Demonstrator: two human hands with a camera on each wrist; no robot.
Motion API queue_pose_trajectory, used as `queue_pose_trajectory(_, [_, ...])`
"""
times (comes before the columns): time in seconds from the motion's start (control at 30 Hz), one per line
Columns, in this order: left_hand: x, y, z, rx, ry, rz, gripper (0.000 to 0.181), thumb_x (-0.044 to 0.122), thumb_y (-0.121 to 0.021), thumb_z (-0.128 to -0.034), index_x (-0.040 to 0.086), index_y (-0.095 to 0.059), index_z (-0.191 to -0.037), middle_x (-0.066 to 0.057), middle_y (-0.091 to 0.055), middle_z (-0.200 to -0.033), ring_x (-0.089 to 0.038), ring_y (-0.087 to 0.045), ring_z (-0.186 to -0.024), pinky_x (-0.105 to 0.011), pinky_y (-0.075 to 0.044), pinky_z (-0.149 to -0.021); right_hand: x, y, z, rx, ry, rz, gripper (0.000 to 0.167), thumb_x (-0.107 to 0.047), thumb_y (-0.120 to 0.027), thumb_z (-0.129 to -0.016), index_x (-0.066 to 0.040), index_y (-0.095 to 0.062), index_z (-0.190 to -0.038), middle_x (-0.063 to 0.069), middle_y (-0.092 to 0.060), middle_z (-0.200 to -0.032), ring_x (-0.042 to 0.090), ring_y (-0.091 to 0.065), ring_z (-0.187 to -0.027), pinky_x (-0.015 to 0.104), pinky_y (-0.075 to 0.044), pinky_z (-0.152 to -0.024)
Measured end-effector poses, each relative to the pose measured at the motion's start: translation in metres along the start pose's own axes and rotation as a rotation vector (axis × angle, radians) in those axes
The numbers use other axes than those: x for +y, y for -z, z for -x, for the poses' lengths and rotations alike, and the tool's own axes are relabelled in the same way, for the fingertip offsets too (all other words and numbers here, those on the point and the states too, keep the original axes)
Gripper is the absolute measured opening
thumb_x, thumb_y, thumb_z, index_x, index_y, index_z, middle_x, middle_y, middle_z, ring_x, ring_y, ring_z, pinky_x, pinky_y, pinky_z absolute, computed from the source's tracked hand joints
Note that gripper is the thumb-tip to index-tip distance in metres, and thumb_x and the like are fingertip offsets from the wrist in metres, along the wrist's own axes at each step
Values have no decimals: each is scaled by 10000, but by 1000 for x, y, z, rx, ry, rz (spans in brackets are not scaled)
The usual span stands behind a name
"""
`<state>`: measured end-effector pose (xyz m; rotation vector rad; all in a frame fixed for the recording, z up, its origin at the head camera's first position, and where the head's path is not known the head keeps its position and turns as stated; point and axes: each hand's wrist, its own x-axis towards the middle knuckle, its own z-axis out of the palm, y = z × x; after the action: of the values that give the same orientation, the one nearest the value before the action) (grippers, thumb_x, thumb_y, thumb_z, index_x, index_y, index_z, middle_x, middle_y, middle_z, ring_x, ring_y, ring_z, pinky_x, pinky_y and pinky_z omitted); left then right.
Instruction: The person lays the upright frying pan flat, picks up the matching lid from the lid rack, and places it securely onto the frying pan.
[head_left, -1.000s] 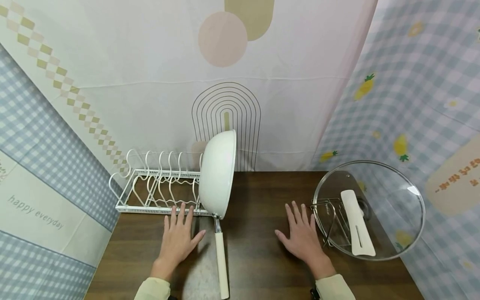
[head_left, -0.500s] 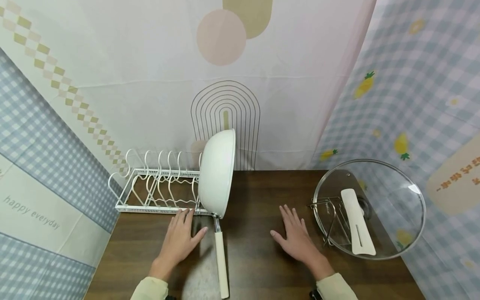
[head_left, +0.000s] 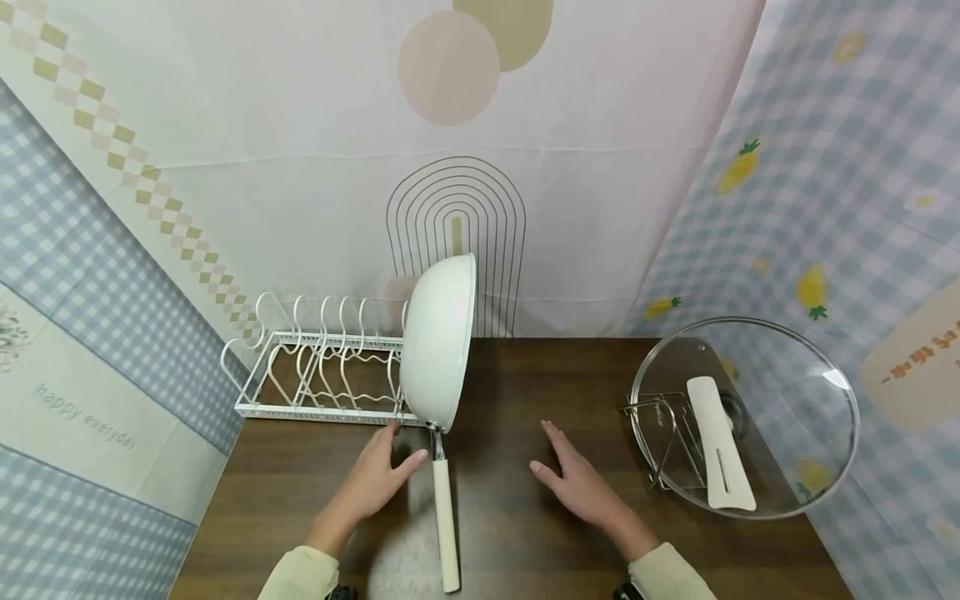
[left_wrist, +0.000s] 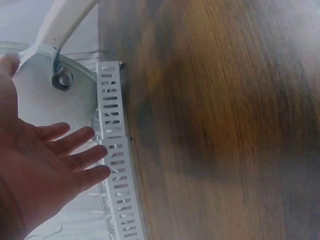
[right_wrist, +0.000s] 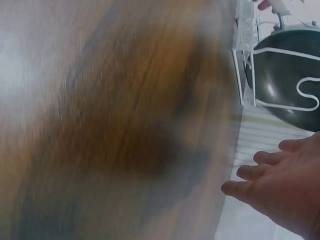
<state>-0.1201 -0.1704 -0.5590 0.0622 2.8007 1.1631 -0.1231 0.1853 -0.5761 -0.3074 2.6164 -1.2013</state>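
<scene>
A white pan stands on its side in the right end of a white wire rack, its cream handle pointing toward the front. My left hand is just left of that handle, fingers extended and holding nothing. In the left wrist view my left hand has its fingers spread beside the rack's slotted edge. To the right of the handle, my right hand is over the table, fingers extended, nothing held. The right wrist view shows my right hand with the pan's dark inside beyond.
At the right, a large glass lid with a steel rim leans in a metal wire stand, a long cream handle piece across it. Patterned cloths hang behind and at both sides of the brown wooden table.
Both hands have turned from palms down toward thumbs up and moved slightly inward, toward the pan handle. The pan, rack and lid keep their places; the head view has shifted a little.
</scene>
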Motion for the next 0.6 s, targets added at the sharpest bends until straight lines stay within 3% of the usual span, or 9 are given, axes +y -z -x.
queue_pose_trajectory(0.2, [4, -7, 1, -19, 0, 165, 760, 461, -660, -992, -39, -417, -1511, -277, -530, -1483, -463, -496, -1387, -625, -400, -1131, -7, -10, 2, -31, -21, -176, 726, -477, -538, -1057, -161, -251, -1644, 173, -280, -1684, 421, -289, -1537, 648, -281, -1203])
queue_pose_trajectory(0.37, [8, -13, -1, -34, 31, 305, 666, 386, -684, -990, -31, -465, -1461, -264, -600, -1397, -441, -554, -1330, -577, -459, -1097, -10, -19, 0, -96, 1, -379, 656, -336, -517, -1089, -47, -264, -1621, 246, -300, -1656, 458, -317, -1515, 626, -319, -1191])
queue_pose_trajectory(0.6, [14, -19, -5, -58, 58, 453, 557, 269, -702, -985, -36, -505, -1409, -241, -635, -1330, -411, -613, -1249, -526, -525, -1025, -13, -27, -4, -215, -6, -552, 615, -264, -462, -1108, 43, -248, -1596, 296, -325, -1625, 454, -337, -1504, 591, -317, -1207])
